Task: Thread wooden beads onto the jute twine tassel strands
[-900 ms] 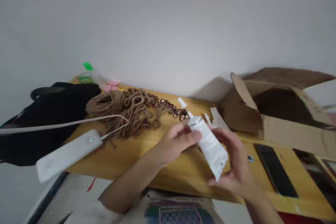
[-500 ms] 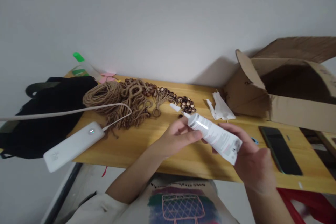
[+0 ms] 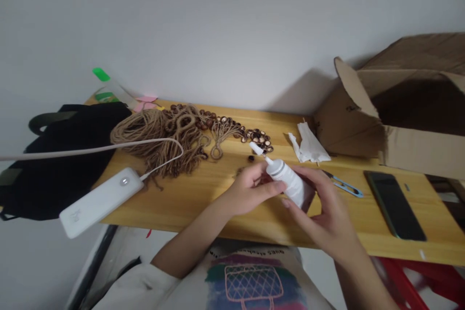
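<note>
Both my hands hold a white squeeze tube (image 3: pixel 290 181) with grey printing, tilted with its narrow nozzle pointing up and to the left. A white cone-shaped tip (image 3: pixel 256 148) sits at the nozzle's end. My left hand (image 3: pixel 252 189) pinches the tube near its neck, thumb across the front. Around the lower body curls my right hand (image 3: pixel 329 213), its thumb on the near side; the tube's tail is hidden there. Beyond the tip, dark brown bead-like pieces with pale faces (image 3: pixel 259 138) lie in a cluster, and one loose dark piece (image 3: pixel 251 158) rests nearer to me.
Left on the wooden table (image 3: pixel 174 208) are twine cords (image 3: pixel 140 128), a looped tassel (image 3: pixel 217 150), a white power bank (image 3: pixel 101 202) with its cable, and a black bag (image 3: pixel 72 150). Crumpled tissue (image 3: pixel 310 145), a blue cutter (image 3: pixel 347 186), a phone (image 3: pixel 394 206) and an open cardboard box (image 3: pixel 421 147) are right.
My right hand has shifted inward from the tube's tail and now wraps its lower body. The tube has turned steeper and more end-on. The blue cutter shows more fully.
</note>
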{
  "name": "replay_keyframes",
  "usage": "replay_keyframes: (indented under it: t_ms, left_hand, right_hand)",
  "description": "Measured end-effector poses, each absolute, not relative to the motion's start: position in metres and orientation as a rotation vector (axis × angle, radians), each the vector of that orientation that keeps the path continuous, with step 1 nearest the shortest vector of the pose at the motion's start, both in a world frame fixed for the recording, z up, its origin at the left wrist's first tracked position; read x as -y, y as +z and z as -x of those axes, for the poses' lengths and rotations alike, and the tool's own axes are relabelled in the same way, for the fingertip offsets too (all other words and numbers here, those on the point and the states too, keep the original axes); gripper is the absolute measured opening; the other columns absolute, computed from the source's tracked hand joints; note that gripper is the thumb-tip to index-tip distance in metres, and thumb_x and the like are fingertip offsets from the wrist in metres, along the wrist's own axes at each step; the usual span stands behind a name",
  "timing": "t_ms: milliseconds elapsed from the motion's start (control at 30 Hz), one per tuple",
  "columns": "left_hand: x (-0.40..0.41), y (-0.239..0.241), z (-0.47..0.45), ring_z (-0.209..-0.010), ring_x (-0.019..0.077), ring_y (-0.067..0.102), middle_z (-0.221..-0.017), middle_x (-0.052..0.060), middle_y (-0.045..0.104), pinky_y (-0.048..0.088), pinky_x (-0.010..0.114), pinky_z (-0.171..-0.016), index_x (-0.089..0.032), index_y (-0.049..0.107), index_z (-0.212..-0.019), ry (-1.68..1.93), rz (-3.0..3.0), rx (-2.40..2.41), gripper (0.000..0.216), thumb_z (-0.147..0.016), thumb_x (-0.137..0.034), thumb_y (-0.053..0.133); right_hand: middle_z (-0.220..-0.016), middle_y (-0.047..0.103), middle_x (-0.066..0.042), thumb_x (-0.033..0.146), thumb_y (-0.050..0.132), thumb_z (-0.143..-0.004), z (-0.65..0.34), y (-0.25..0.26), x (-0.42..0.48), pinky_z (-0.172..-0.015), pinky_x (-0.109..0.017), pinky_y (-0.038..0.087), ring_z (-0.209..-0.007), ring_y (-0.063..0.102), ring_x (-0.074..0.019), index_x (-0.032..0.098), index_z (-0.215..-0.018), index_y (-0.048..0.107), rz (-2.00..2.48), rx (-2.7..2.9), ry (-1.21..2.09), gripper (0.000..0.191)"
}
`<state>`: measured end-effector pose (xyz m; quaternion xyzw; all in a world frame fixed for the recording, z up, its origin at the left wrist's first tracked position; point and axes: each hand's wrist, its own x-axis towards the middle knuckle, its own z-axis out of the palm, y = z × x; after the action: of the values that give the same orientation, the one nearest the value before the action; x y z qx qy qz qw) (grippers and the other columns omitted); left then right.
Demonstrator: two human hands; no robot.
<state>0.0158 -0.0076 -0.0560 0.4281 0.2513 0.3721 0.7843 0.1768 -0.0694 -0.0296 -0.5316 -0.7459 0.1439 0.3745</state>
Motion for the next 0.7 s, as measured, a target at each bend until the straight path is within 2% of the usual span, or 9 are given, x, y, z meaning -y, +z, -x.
replay_keyframes:
  t_ms: [100, 200, 333, 467, 700]
  left_hand:
    - [0.001, -0.063, -0.021, -0.080, 0.0142, 0.060, -0.087, 0.004, 0.066, 0.047, 0.026, -0.076, -0.015, 0.066, -0.093, 0.818, -0.913, -0.631, 0.042, -0.065, -0.045, 0.077]
    - [-0.008, -0.072, -0.023, -0.070, 0.0107, 0.058, -0.079, 0.003, 0.065, 0.046, 0.024, -0.070, -0.015, 0.067, -0.095, 0.848, -0.951, -0.776, 0.036, -0.069, -0.037, 0.075]
    - [-0.020, -0.084, -0.020, -0.060, 0.0097, 0.055, -0.067, 0.002, 0.065, 0.045, 0.024, -0.064, -0.013, 0.067, -0.078, 0.927, -0.894, -0.879, 0.025, -0.071, -0.036, 0.071]
    - [-0.029, -0.093, -0.013, -0.055, 0.0088, 0.052, -0.060, 0.001, 0.063, 0.043, 0.023, -0.058, -0.013, 0.066, -0.070, 0.995, -0.810, -0.956, 0.026, -0.066, -0.038, 0.072]
    - [-0.034, -0.099, -0.008, -0.053, 0.0085, 0.051, -0.056, 0.000, 0.061, 0.040, 0.022, -0.055, -0.012, 0.067, -0.068, 1.023, -0.736, -0.994, 0.026, -0.065, -0.038, 0.071]
  right_hand:
    - [-0.107, 0.062, -0.009, 0.024, 0.062, -0.084, -0.177, -0.044, 0.056, -0.073, -0.032, 0.051, -0.091, 0.060, -0.0215, 0.022, -0.121, 0.050, 1.433, 1.847, 0.293, 0.039]
    - [-0.107, 0.063, -0.010, 0.031, 0.062, -0.081, -0.189, -0.067, 0.030, -0.080, -0.039, 0.050, -0.094, 0.061, -0.0244, 0.020, -0.118, 0.052, 1.569, 1.707, 0.237, 0.040]
    - [-0.111, 0.063, -0.015, 0.037, 0.058, -0.074, -0.215, -0.101, -0.018, -0.087, -0.046, 0.048, -0.099, 0.060, -0.0290, 0.016, -0.116, 0.054, 1.744, 1.516, 0.211, 0.047]
    - [-0.108, 0.064, -0.018, 0.037, 0.056, -0.070, -0.226, -0.124, -0.055, -0.086, -0.048, 0.048, -0.098, 0.060, -0.0315, 0.012, -0.113, 0.056, 1.888, 1.533, 0.205, 0.050]
    - [-0.099, 0.065, -0.018, 0.029, 0.052, -0.070, -0.214, -0.136, -0.072, -0.086, -0.047, 0.047, -0.094, 0.058, -0.0309, 0.010, -0.106, 0.059, 1.906, 1.662, 0.140, 0.041]
